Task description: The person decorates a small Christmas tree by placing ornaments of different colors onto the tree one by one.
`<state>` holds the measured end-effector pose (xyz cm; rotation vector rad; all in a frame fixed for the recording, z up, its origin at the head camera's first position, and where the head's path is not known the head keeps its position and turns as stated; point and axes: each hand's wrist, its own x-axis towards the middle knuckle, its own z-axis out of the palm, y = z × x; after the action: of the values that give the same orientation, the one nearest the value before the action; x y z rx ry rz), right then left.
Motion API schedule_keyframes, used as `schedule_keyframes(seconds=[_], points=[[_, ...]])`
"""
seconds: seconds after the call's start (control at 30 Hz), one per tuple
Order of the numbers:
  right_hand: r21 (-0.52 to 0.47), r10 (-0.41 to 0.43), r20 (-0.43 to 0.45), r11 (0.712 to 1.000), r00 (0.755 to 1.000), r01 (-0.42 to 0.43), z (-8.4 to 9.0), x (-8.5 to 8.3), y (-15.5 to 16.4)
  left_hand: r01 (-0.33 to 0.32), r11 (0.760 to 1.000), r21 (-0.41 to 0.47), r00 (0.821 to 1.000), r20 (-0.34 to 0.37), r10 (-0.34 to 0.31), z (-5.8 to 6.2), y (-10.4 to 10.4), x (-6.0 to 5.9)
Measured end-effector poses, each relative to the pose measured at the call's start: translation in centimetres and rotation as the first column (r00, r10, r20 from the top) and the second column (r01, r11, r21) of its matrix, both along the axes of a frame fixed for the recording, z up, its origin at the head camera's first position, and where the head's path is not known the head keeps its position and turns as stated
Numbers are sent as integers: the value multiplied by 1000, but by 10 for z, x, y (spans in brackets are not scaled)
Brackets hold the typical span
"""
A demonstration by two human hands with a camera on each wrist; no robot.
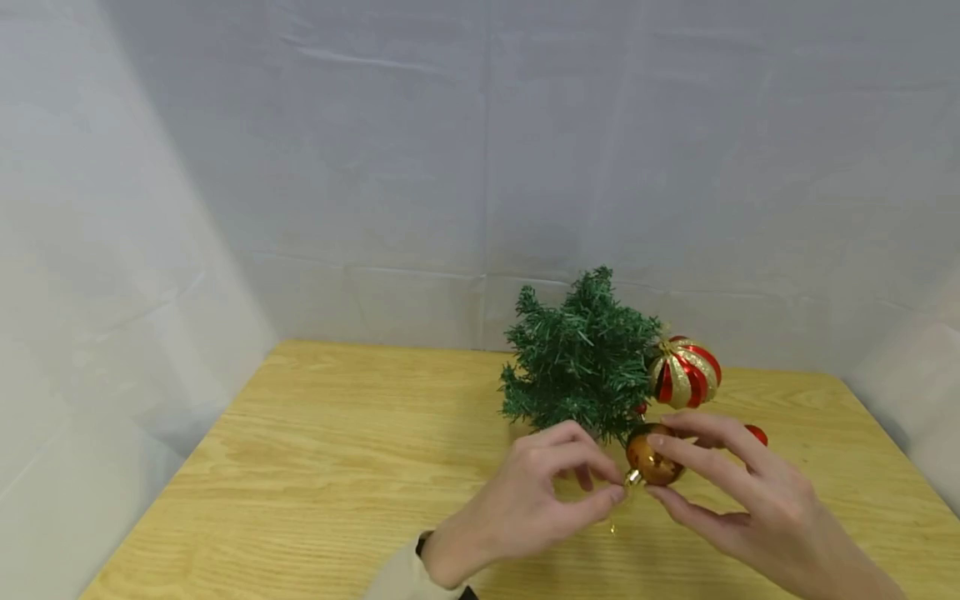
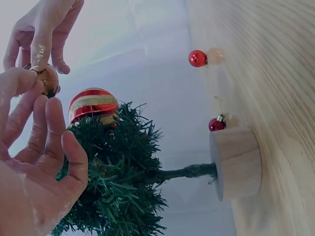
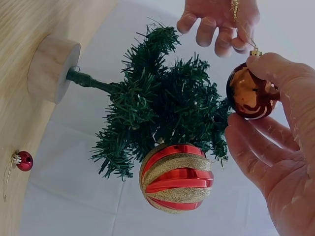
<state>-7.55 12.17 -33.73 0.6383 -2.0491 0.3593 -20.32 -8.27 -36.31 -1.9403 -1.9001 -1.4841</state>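
Pale sheeting (image 1: 480,167) backs a wooden table (image 1: 315,450), and right of centre in the head view's lower half a copper bauble (image 1: 655,458) is held between thumb and fingers of the right hand (image 1: 757,492), while the left hand (image 1: 536,493) pinches its cord (image 3: 235,9) near the cap (image 1: 633,477). Just above it stands the tree (image 1: 577,358), a striped ball (image 1: 686,372) at its right; in the left wrist view, two red balls (image 2: 198,58) show right of centre, above the tree's base (image 2: 238,163).
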Motion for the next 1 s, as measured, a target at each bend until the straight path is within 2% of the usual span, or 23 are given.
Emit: schedule_keyframes(seconds=[0.1, 0.2, 0.3, 0.4, 0.57, 0.67, 1.0], points=[[-2, -10, 14, 1000, 1000, 10, -1, 0, 1, -9, 1000, -9, 998, 61, 10, 0, -2, 0], [-6, -43, 69, 999, 997, 44, -2, 2, 2, -32, 999, -11, 994, 101, 33, 0, -3, -1], [-6, -82, 166, 996, 983, 84, -5, 5, 2, -59, 998, 29, 995, 79, 56, 1, -4, -2], [-2, -57, 210, 998, 976, 58, -7, 3, 1, -74, 995, 72, 996, 54, 70, 2, -5, -3], [-42, 39, 239, 999, 970, -29, -11, -2, -1, -79, 992, 95, 996, 53, 74, 3, -6, -4], [-73, 60, 266, 996, 962, -42, -12, -3, -3, -75, 991, 110, 997, 44, 70, 3, -6, -3], [-61, 47, 307, 998, 951, -30, -11, -5, -10, -78, 980, 181, 995, -51, 88, 3, -5, -2]])
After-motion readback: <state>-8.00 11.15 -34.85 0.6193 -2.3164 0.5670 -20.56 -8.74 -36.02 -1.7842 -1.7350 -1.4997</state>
